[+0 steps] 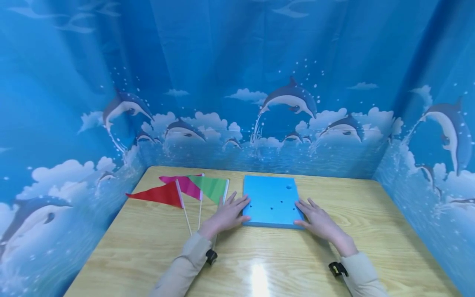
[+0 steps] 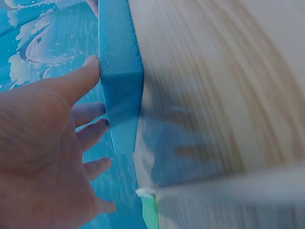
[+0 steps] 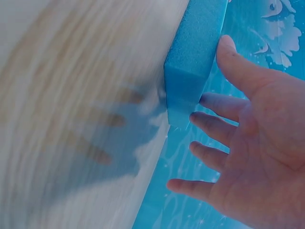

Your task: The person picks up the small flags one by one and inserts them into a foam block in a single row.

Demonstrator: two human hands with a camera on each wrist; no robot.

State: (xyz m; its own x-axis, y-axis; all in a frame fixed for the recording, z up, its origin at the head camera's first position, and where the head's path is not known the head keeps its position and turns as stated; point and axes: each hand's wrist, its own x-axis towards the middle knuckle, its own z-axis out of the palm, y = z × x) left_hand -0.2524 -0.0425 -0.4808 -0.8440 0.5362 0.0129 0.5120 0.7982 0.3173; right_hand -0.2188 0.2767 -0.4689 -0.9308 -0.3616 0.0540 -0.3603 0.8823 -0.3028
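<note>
A square blue foam block (image 1: 271, 198) with several small holes in its top lies flat near the table's back edge. My left hand (image 1: 228, 214) touches its left side with the fingers spread and fairly straight. On the opposite side, my right hand (image 1: 317, 218) rests its fingertips against the right edge, fingers also spread. Both wrist views show the thumb and some fingertips at the rim of the foam, with the palms off the table. Left of the block lie a red flag (image 1: 163, 194), a magenta flag (image 1: 189, 187) and a green flag (image 1: 212, 187) on thin white sticks.
The wooden table (image 1: 371, 231) reaches out to both sides and toward me. A blue curtain (image 1: 222, 62) printed with dolphins encloses the back and the sides. The left forearm passes over the lower part of the flag sticks.
</note>
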